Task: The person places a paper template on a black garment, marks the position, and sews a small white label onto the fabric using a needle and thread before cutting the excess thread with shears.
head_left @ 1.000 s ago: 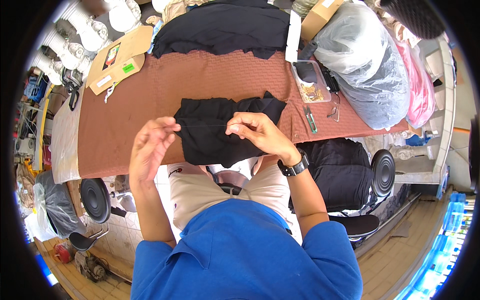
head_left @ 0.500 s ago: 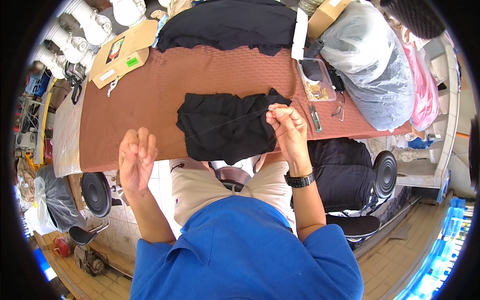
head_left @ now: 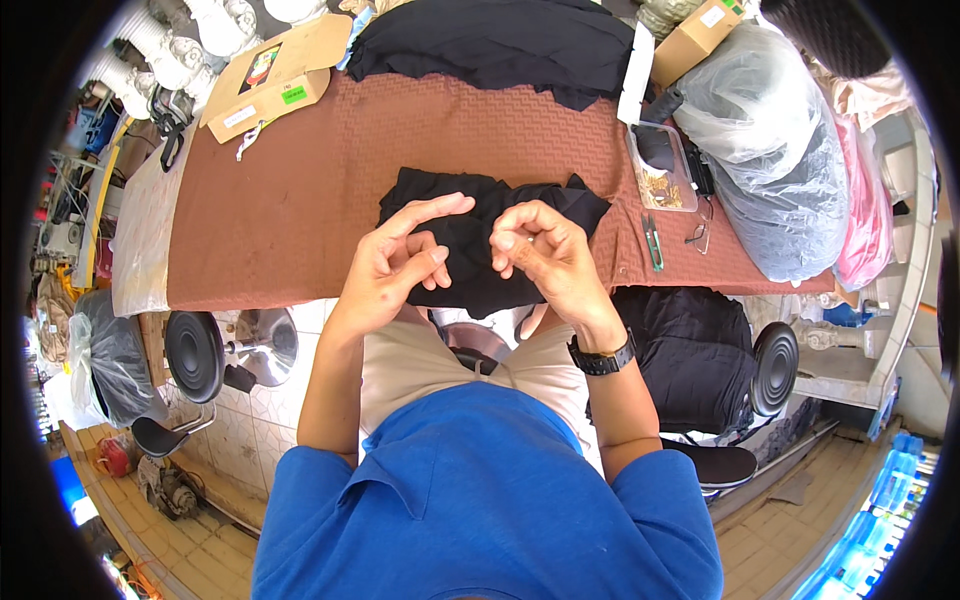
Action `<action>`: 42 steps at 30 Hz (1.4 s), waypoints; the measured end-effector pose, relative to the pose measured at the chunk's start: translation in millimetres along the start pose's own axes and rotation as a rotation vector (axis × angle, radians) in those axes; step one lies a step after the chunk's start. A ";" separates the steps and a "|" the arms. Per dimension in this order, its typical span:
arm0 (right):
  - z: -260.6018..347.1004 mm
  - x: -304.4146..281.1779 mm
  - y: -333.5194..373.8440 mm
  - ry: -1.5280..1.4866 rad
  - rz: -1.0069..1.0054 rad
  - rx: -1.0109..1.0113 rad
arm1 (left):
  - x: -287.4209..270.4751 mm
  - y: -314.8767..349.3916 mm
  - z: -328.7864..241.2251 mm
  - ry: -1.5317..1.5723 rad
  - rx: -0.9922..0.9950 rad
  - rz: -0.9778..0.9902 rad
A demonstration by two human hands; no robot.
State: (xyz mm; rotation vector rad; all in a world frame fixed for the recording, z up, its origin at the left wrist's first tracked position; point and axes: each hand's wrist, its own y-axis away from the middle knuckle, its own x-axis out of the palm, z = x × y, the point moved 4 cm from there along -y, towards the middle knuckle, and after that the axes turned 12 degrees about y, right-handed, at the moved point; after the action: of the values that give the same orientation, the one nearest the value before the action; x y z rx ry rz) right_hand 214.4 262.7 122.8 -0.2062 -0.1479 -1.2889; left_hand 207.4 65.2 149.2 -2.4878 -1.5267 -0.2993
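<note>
Over a piece of black cloth at the near edge of the brown-covered table, both my hands are raised close together. My left hand is open, its index finger stretched out and its thumb apart from it. Thumb and fingertips meet in a pinch on my right hand, which wears a black watch on its wrist. What that pinch holds, if anything, is too small to make out. The cloth lies crumpled, partly hidden behind my hands.
Right of the cloth lie green-handled thread snips, eyeglasses and a clear tub with small gold-coloured pieces. Large plastic-wrapped bundles stand at the right. More black fabric and an open cardboard box are at the back.
My left hand has moved right and opened, coming near my right hand. The right hand has shifted slightly left and down. The thin thread stretched between the hands no longer shows.
</note>
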 end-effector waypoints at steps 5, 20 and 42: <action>-5.9 7.5 -6.1 0.139 0.095 0.075 | 10.4 -1.0 2.7 -0.036 0.011 0.066; -23.0 12.1 -6.8 0.004 -0.042 0.158 | 3.7 1.5 11.9 -0.160 0.138 -0.169; -18.1 2.8 -3.8 0.135 -0.121 0.111 | -6.4 1.5 19.5 -0.303 0.166 -0.259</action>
State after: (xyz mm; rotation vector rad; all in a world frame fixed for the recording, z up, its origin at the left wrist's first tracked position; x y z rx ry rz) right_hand 211.3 254.9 106.2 -0.0155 -0.1173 -1.4059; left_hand 207.2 64.5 128.6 -2.2849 -1.9084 0.1702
